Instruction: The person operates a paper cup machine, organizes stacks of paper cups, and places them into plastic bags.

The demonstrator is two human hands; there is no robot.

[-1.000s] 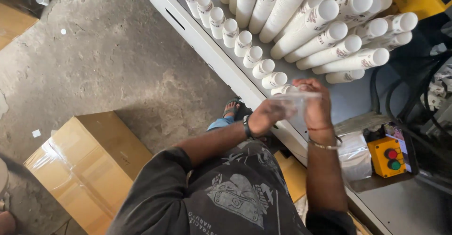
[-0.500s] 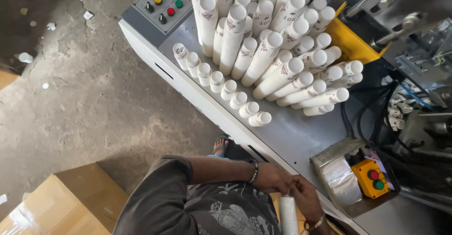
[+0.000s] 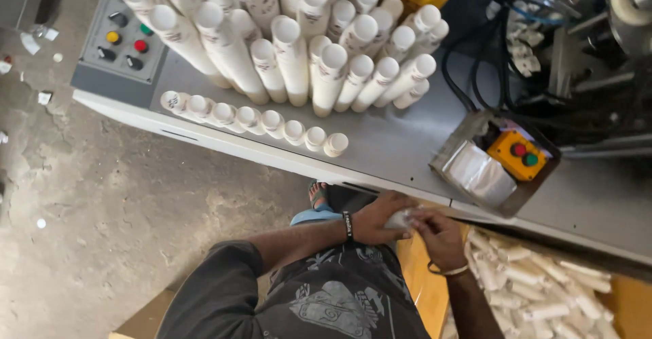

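We are pinching a clear plastic sleeve (image 3: 399, 220) low in the frame's centre, left hand (image 3: 377, 218) and right hand (image 3: 438, 237) both closed on it, best gripped evenly at the mouth.

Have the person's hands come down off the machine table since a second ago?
Yes. Both the left hand and right hand dropped from over the grey table to below its front edge, near the person's body, pinching something small and white.
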